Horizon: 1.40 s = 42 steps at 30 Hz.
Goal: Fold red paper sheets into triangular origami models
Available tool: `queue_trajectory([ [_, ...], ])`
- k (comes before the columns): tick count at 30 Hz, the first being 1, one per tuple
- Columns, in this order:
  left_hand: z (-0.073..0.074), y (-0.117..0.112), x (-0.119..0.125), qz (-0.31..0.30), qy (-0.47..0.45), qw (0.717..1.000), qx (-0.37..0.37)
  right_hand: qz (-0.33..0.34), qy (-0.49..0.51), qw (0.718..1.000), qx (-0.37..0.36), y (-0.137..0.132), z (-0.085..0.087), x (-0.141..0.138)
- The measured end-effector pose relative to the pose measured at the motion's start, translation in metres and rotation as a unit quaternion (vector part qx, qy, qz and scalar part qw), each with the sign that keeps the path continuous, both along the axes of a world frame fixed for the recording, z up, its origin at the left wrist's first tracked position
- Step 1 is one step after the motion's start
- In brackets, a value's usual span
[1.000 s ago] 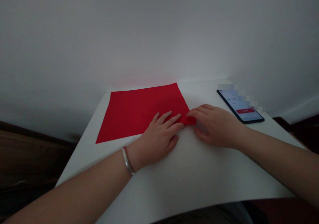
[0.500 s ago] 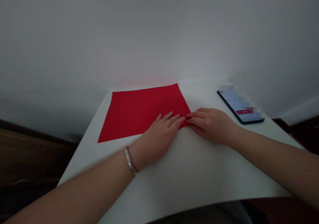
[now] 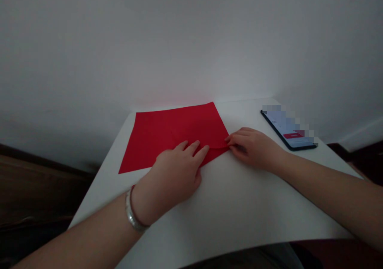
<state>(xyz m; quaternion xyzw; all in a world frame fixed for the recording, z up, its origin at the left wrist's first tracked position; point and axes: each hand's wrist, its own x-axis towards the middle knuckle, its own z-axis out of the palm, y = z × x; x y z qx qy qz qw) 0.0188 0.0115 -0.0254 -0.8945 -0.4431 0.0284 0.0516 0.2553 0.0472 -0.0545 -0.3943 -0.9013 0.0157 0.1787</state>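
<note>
We have a sheet of red paper [image 3: 161,133] lying on the white worktop [image 3: 239,209], its far edge near the wall [image 3: 179,42]; our left hand [image 3: 175,171] rests over the near edge, fingers a little spread on the red, with nothing between them that we can see; our right hand [image 3: 253,147] has thumb and fingers drawn together on the near right corner, a small pinched grip with just paper in it; between the hands a narrow flap seems to run along the near edge, its line slightly bowed. To do this well, we judge, the left fingers should bear down evenly while the right pinch draws the corner lightly taut; too hard a tug could skew or wrinkle so thin a sheet; we would straighten that bowed line before pressing it; the smartphone [image 3: 281,125], beyond our right wrist, lies apart from the paper.
</note>
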Motion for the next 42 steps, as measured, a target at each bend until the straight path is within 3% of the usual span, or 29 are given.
queue_trajectory([
  [4, 0.002, -0.007, -0.001, 0.041, 0.055, 0.998, 0.005, 0.007, -0.014, 1.0, 0.007, 0.0, -0.001, 0.0],
  [9, 0.006, -0.011, 0.001, 0.066, 0.155, 0.983, 0.072, -0.009, -0.003, 1.0, -0.004, 0.001, 0.001, -0.001],
  [13, 0.008, -0.009, 0.001, 0.013, 0.128, 0.989, 0.077, -0.021, -0.002, 1.0, -0.011, 0.0, 0.002, -0.001],
  [20, 0.011, -0.01, -0.001, 0.006, 0.116, 0.99, 0.076, -0.062, 0.013, 0.998, -0.029, 0.003, 0.0, 0.001],
  [27, 0.009, -0.005, -0.001, -0.022, 0.127, 0.987, 0.101, -0.026, 0.026, 0.999, -0.031, 0.002, -0.002, 0.003],
  [33, 0.001, -0.004, -0.003, 0.053, 0.114, 0.988, 0.084, 0.028, -0.013, 0.999, -0.028, -0.002, 0.006, 0.0],
  [37, -0.003, 0.001, -0.005, 0.027, 0.103, 0.99, 0.088, -0.008, -0.034, 0.998, -0.044, -0.005, 0.01, -0.001],
  [42, -0.003, 0.002, -0.004, 0.01, 0.092, 0.992, 0.086, -0.117, -0.041, 0.99, -0.062, -0.008, 0.007, -0.003],
])
